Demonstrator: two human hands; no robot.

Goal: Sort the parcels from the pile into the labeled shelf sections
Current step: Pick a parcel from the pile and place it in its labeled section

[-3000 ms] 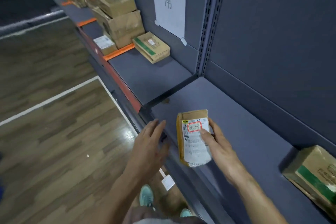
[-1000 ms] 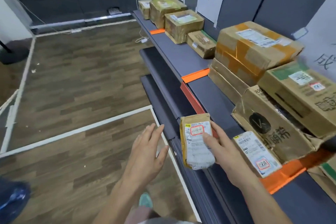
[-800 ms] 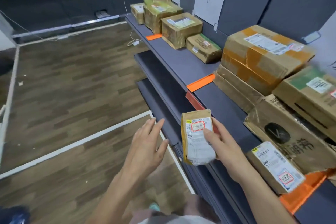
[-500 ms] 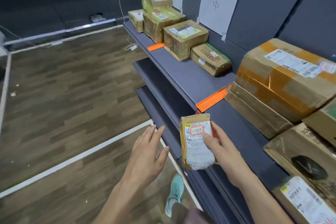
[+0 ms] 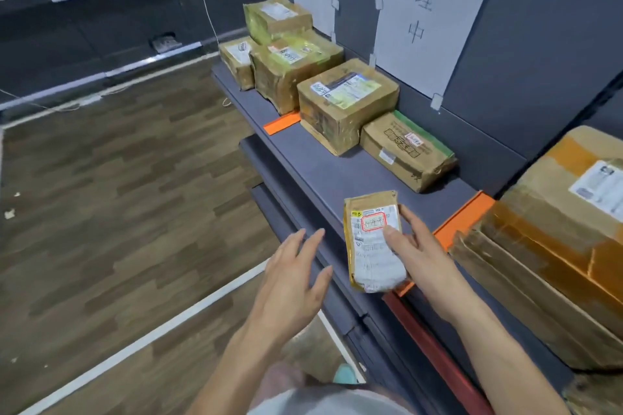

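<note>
We pinch the small parcel in our right hand above the shelf edge, left hand empty, fingers spread. We should lay it flat, label up, on bare shelf.

Label print on small brown padded parcel: too small to read, partly covered by thumb of right hand | large orange-taped cardboard box: cut off at right edge | white paper wall sign: top cropped | teal shoe: mostly hidden
</note>
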